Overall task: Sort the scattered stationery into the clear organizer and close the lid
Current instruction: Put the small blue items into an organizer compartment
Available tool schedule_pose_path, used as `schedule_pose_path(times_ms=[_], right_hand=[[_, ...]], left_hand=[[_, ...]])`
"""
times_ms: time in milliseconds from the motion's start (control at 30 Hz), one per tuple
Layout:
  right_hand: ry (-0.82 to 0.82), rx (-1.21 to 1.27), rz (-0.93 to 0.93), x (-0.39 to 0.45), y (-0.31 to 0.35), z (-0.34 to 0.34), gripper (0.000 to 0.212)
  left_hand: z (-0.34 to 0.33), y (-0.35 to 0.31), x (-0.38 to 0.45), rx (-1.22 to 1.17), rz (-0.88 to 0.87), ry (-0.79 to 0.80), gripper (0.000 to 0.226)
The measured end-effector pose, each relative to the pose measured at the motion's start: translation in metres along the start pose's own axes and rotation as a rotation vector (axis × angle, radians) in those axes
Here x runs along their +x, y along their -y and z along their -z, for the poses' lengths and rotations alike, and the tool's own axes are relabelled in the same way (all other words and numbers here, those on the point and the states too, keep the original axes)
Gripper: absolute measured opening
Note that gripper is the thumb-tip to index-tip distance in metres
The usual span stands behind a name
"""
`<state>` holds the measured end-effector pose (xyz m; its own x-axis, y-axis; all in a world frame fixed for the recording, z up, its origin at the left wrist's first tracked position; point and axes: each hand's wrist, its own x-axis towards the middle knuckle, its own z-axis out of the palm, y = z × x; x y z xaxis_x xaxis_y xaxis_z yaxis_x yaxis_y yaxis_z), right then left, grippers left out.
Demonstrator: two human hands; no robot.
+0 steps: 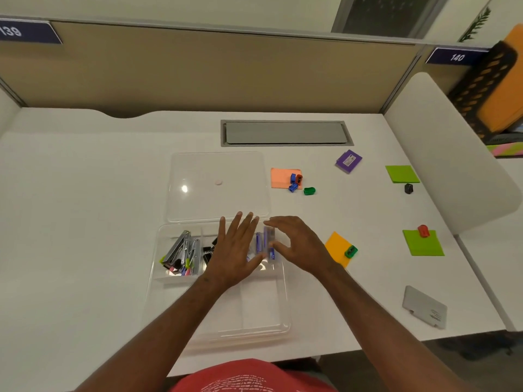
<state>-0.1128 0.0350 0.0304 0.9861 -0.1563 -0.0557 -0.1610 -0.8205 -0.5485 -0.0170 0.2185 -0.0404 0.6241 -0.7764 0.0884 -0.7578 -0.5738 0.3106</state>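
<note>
From the head view, both my hands hover over the far row of the clear organizer (218,306): my left hand (236,250) lies flat with straight fingers, holding nothing, and my right hand (297,244) has a wide, loosely curved grip just beside the blue staple boxes (266,241), whether touching them I cannot tell through the blur. Those boxes stand with their long axis running near to far in the far right compartment, between my two hands. What is left lies to the right, so my right hand is nearer: the green sharpener (351,251) on the orange notepad (336,248) is closest, with the far cluster of sharpeners (295,182) beyond, while the open lid (218,185) lies flat on the table (85,193) behind the organizer.
</note>
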Motion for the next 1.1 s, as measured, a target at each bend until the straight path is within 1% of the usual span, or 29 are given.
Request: schedule_pose_path(times_ms=[133,300,533,633,833,1000,1100], right_hand=[[0.041,-0.022,-0.027,-0.004,0.001,-0.008,0.055],[-0.028,-0.061,-0.038,-0.004,0.001,-0.01,0.058],[-0.133,-0.09,-0.085,-0.011,-0.013,-0.001,0.059],[-0.165,-0.105,-0.114,-0.021,-0.024,0.005,0.059],[-0.181,-0.103,-0.183,-0.038,-0.057,0.019,0.059],[-0.235,-0.055,-0.193,-0.057,-0.09,0.036,0.056],[-0.263,-0.064,-0.201,-0.068,-0.107,0.046,0.054]], left_hand=[[0.0,0.001,0.0,0.018,0.009,0.014,0.085],[0.003,0.001,0.002,0.006,0.016,0.03,0.082],[0.007,-0.003,0.002,-0.002,0.01,-0.004,0.082],[0.011,-0.011,0.005,-0.043,-0.003,-0.012,0.081],[0.02,-0.05,0.023,-0.112,-0.059,-0.009,0.081],[0.015,-0.098,0.032,-0.138,-0.182,-0.042,0.079],[0.007,-0.124,0.034,-0.127,-0.214,0.003,0.078]])
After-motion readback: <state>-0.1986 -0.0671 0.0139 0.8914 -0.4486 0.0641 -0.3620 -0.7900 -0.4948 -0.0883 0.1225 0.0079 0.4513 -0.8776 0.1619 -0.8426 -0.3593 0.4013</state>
